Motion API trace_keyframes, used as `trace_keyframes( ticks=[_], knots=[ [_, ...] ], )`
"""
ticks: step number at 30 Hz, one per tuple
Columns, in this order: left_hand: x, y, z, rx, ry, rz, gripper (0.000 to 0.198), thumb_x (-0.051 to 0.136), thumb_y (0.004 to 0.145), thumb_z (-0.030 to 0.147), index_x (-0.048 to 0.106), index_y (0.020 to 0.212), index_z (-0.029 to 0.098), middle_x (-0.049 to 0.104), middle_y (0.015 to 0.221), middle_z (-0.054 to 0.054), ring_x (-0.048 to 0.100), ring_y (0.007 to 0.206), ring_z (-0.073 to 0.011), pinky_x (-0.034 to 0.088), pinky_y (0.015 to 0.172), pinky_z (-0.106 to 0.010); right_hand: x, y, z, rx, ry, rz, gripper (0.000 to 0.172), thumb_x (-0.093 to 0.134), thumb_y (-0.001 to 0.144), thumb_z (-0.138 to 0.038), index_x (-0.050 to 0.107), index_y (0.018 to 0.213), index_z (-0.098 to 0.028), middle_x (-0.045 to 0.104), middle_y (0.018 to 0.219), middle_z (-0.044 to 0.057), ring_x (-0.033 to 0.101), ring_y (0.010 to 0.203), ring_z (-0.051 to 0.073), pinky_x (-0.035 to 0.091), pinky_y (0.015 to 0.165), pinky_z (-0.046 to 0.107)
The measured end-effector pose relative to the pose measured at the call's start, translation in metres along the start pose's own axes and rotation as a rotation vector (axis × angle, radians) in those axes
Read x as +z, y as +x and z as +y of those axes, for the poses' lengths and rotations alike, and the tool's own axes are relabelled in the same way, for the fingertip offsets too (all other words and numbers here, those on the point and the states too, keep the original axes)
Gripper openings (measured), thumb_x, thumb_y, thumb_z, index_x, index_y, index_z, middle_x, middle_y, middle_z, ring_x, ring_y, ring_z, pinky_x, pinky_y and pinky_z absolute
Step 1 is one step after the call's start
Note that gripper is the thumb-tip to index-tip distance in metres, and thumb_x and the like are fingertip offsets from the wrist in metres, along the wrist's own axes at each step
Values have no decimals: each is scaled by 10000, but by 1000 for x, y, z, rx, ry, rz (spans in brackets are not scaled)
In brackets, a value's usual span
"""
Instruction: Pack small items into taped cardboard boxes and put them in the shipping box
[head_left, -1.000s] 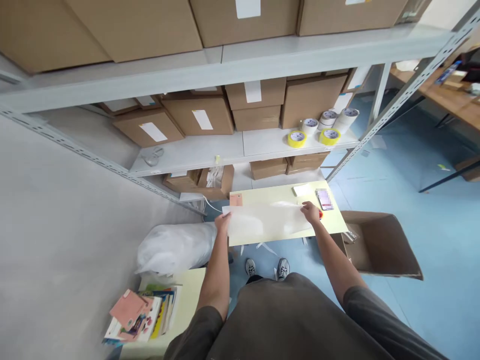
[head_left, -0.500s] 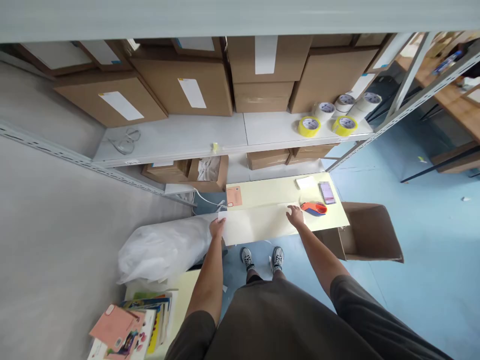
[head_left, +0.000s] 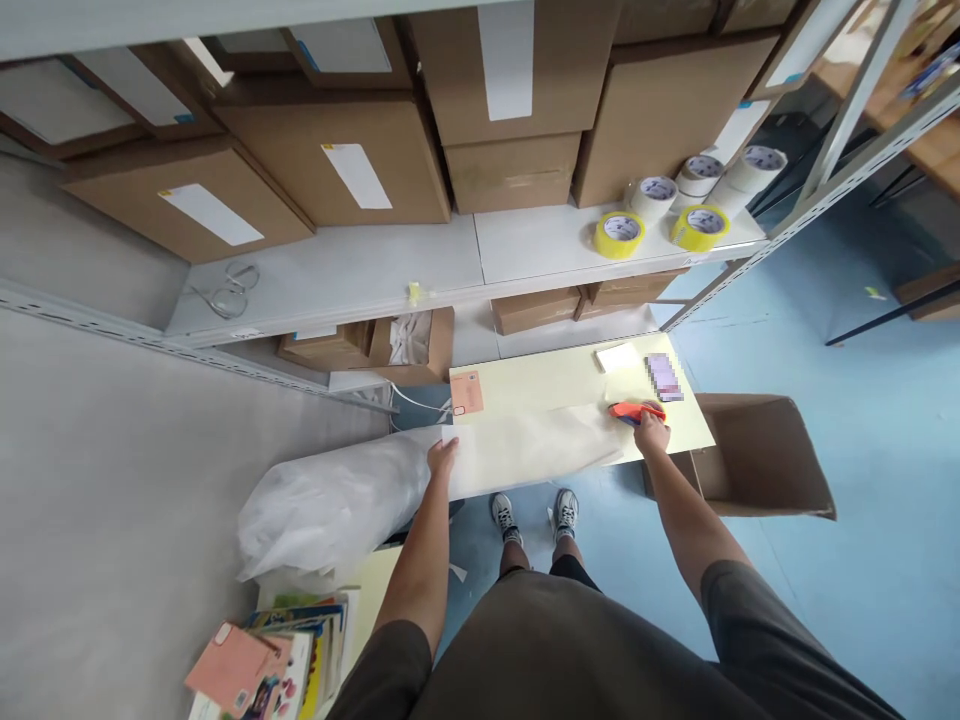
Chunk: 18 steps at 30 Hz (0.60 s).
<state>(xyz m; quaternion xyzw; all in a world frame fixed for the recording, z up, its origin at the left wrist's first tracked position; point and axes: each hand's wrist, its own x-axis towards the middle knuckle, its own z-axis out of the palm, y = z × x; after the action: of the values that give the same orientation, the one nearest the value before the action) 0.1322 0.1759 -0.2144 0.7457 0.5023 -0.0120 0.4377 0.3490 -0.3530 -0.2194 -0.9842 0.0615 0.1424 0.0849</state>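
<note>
A long, thin whitish wrapping sheet (head_left: 532,452) lies across the front of the pale yellow table (head_left: 540,385). At the table's left end my left hand (head_left: 442,456) is closed on a small white piece of paper or film (head_left: 449,433), over the sheet's edge. My right hand (head_left: 652,433) has its fingers round an orange-and-blue tape dispenser (head_left: 628,411) near the table's right end; the hand hides part of it. Left of my left hand is a large bundle of translucent plastic wrap (head_left: 330,500). A pink card (head_left: 466,392) lies on the table's back left corner.
A phone (head_left: 664,377) and a white pad (head_left: 617,358) lie at the table's back right. An open cardboard box (head_left: 772,455) stands on the floor at right. Above the table, a shelf (head_left: 337,280) carries boxes and tape rolls (head_left: 619,234). Books (head_left: 247,665) lie lower left.
My right hand has moved right from the wrapping sheet to the tape dispenser and taken hold of it. The sheet's right end now looks rumpled. My left hand keeps its grip.
</note>
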Motion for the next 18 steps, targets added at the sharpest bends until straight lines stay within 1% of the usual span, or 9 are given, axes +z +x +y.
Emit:
trace_keyframes(
  ticks=[3,5,7,8,11,13,14,16,18],
  knots=[
    [2,-6,6,-28,-32,-5,241,702,859,375,785,938,163,813,863,-108,776,896,-281,574,789,-329,-5,6,7,77,13,2,520,510,944,-204,591,1445,-91,677,1322,278,597,1285,399,459,1015,526],
    [2,-13,12,6,1,43,288,704,872,363,773,1073,168,821,1013,-121,769,1006,-281,573,871,-336,-8,-1,5,79,39,89,563,517,960,-256,559,1494,-84,628,1409,285,554,1337,421,458,1036,547],
    [2,-21,16,38,37,80,394,716,869,329,729,1230,173,801,1168,-136,747,1113,-281,554,962,-345,-5,-18,-8,-33,68,162,582,507,979,-289,540,1528,-97,570,1505,264,498,1401,420,435,1098,561],
    [3,-26,18,46,53,89,466,718,867,311,693,1310,171,782,1233,-146,733,1155,-283,541,1001,-352,-1,-30,-19,-144,86,143,570,493,993,-294,548,1531,-114,566,1524,242,487,1418,401,420,1135,549],
    [8,-43,21,67,156,174,692,719,860,283,542,1515,147,654,1458,-210,635,1332,-326,485,1114,-420,23,-70,-65,-483,106,-140,592,541,985,-317,542,1566,-205,546,1588,167,436,1491,350,404,1194,513],
    [15,-55,20,137,278,266,765,707,870,278,468,1586,154,490,1618,-232,472,1496,-361,411,1196,-491,43,-92,-94,-564,55,-303,674,587,981,-385,455,1631,-260,375,1723,122,304,1583,376,386,1201,562],
    [19,-62,18,198,344,266,750,695,880,272,475,1589,168,426,1666,-222,387,1553,-367,374,1227,-516,52,-100,-105,-554,22,-354,699,593,987,-412,422,1650,-270,298,1759,120,251,1608,395,368,1205,591],
    [30,-75,11,354,461,112,659,672,897,252,552,1544,207,397,1697,-175,284,1607,-356,335,1259,-528,67,-107,-118,-510,-39,-384,712,580,1007,-429,375,1672,-282,179,1793,123,166,1636,412,320,1220,627],
    [45,-87,1,492,555,-163,640,694,880,240,600,1514,247,416,1696,-136,265,1619,-347,343,1262,-515,75,-105,-120,-486,-76,-359,708,561,1025,-425,340,1686,-301,113,1805,116,116,1650,402,284,1237,628]
  ],
)
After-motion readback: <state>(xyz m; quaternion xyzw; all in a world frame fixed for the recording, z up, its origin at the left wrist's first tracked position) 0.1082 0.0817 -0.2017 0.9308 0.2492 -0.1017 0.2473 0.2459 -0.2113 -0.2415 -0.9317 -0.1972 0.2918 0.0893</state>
